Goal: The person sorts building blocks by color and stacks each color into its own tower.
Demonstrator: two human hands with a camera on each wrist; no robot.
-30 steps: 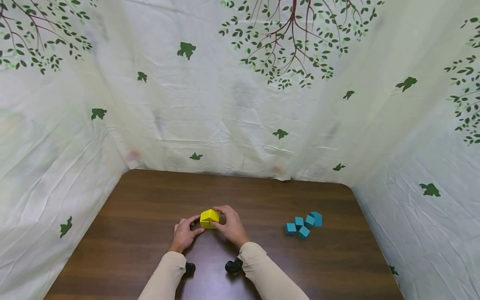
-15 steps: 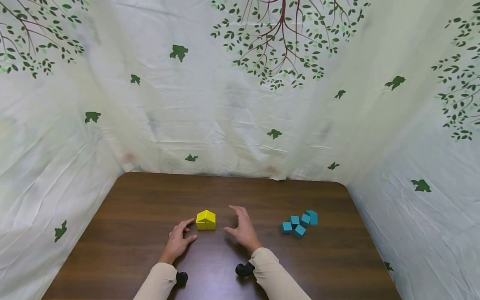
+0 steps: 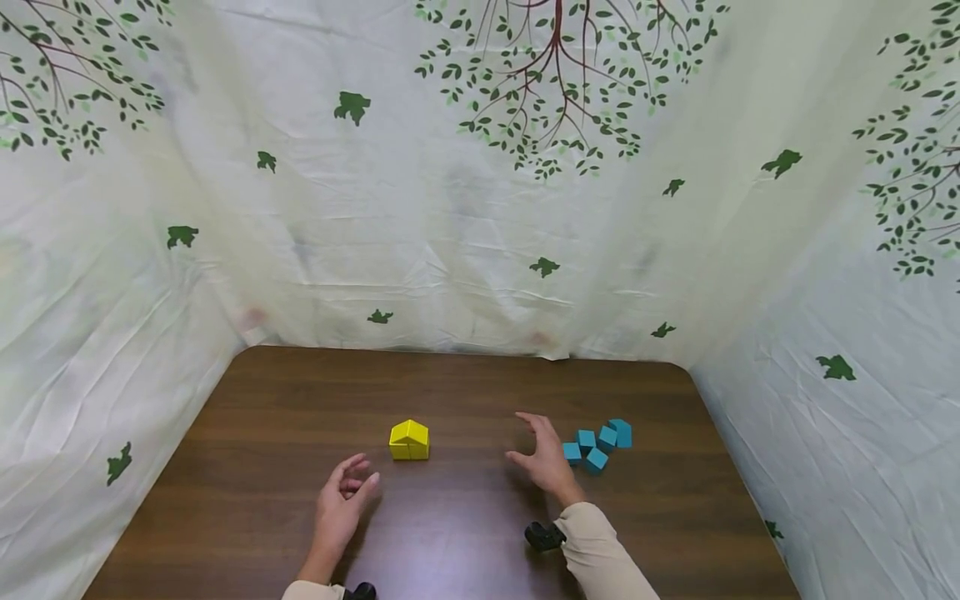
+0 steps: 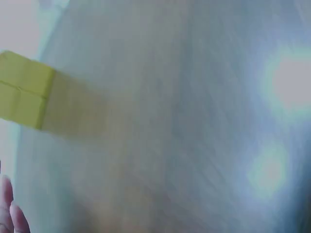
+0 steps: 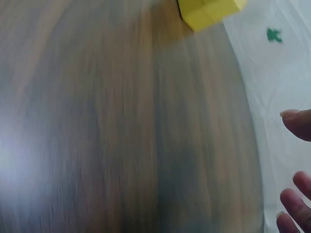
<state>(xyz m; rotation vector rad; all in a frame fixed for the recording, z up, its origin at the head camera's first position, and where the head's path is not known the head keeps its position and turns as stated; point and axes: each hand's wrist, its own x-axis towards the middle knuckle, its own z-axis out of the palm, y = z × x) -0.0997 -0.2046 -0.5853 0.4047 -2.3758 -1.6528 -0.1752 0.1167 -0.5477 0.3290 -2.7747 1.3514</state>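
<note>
A small stack of yellow blocks point(image 3: 408, 442) with a peaked top stands on the table, left of centre. My left hand point(image 3: 339, 508) is in front of it and to its left, apart from it, fingers loosely bent around nothing. The same yellow blocks point(image 4: 24, 92) show at the left edge of the left wrist view. My right hand point(image 3: 549, 462) is just left of several blue blocks point(image 3: 596, 460), its thumb and fingers spread apart and holding nothing. It partly covers the nearest blue block. In the right wrist view the yellow blocks point(image 5: 209, 12) are cut off at the top.
The brown wooden table point(image 3: 300, 392) has rounded far corners. White cloth point(image 3: 450, 208) printed with leaves and branches hangs behind it and along both sides. A black wrist device point(image 3: 544, 537) sits by the right sleeve.
Both hands have let go of the yellow blocks, which stay stacked. My right hand has moved right to the blue blocks. My left hand has drawn back toward the near edge.
</note>
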